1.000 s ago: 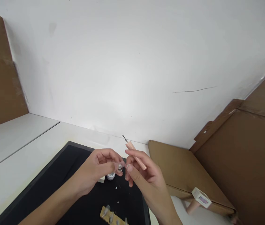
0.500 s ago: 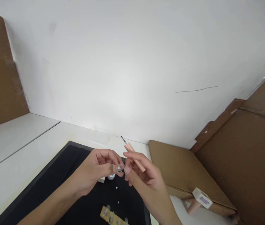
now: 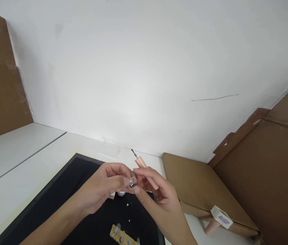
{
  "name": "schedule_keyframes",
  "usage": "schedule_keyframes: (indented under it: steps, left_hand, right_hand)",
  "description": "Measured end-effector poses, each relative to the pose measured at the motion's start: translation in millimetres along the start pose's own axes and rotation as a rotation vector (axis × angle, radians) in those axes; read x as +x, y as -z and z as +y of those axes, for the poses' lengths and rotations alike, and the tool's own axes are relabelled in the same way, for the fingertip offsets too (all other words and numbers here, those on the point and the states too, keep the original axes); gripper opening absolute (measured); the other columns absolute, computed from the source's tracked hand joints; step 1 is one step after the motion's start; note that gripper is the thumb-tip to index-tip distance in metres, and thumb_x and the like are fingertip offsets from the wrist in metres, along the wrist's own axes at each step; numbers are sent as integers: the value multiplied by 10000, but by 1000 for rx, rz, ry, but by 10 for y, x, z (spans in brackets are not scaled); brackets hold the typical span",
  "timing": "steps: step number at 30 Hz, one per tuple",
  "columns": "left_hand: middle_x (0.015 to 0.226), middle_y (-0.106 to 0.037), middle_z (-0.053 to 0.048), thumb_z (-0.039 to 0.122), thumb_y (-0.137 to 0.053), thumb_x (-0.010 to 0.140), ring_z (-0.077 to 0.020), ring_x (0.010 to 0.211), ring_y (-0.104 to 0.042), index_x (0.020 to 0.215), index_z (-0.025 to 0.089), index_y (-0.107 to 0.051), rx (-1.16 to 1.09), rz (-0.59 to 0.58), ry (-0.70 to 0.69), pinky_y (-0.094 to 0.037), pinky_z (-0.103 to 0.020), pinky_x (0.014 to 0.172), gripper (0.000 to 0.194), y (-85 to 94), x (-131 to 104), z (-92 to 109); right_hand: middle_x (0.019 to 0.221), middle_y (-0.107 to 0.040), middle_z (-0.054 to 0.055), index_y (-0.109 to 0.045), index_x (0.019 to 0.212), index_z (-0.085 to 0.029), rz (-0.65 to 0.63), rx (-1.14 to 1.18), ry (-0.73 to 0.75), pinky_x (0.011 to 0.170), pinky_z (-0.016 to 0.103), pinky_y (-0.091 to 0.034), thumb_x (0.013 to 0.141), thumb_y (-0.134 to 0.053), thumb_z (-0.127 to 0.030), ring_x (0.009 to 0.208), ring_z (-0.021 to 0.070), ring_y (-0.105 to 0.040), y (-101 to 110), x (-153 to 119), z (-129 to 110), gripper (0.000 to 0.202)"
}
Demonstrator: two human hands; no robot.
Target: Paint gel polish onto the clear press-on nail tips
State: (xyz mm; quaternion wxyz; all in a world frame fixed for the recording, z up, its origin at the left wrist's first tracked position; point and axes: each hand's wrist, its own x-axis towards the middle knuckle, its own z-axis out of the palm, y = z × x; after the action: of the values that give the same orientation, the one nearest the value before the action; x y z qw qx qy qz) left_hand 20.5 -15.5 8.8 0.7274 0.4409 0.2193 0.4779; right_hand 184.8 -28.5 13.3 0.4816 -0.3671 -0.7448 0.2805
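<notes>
My left hand [image 3: 112, 185] pinches a small clear piece [image 3: 133, 183], which looks like a false nail tip, between thumb and fingers. In my right hand [image 3: 156, 190] a pink nail polish brush cap [image 3: 141, 162] is tucked under the index finger, its dark bristles pointing up and away. My right thumb and fingertips also meet the clear piece, so both hands touch there. Nearer me on the black mat lies a yellow strip [image 3: 124, 237] with several similar clear tips on it, cut off by the frame's bottom edge.
A small jar [image 3: 121, 193] and a pale block sit behind my hands on the black mat [image 3: 82, 180]. White crumbs lie nearby. To the right stand a cardboard box [image 3: 197, 183] and a white, purple-labelled bottle-like object [image 3: 221, 216] with a pink end. A white wall [image 3: 133, 75] rises behind.
The clear piece has turned between my fingers and shows its rounded face more. My right thumb has shifted slightly down against it. The brush cap stays in my right hand.
</notes>
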Motion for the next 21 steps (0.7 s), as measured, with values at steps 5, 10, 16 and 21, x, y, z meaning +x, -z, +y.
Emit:
schedule_keyframes:
  steps: [5,10,16,21]
  left_hand:
    - [705,-633,-12,263,-724,708,-96,666,-571,669,140,-686,-38,-10,12,-462,-216,675,134,15,6,-9]
    - [671,-625,-19,251,-750,673,-103,653,-560,612,134,-640,19,33,23,-419,-202,620,172,17,9,-31]
    - [674,-628,-20,244,-776,626,-123,670,-582,566,132,-612,-57,21,26,-430,-209,606,207,11,-6,-42]
    - [705,-649,-17,219,-744,688,-89,642,-587,639,128,-676,-71,12,35,-465,-189,636,124,23,-1,-35]
  right_hand:
    - [767,-647,6,-671,994,-288,-3,-44,10,669,297,-520,784,-634,-206,618,141,-601,-25,8,24,228]
    - [735,-614,-7,-667,975,-282,-1,-67,24,608,265,-502,768,-613,-161,584,125,-575,-45,15,10,246]
    - [726,-621,-6,-678,966,-284,0,-79,20,598,266,-509,746,-636,-175,567,126,-573,-45,13,-19,249]
    - [784,-661,6,-676,998,-293,16,-110,12,694,308,-534,765,-643,-212,582,132,-604,-42,6,13,249]
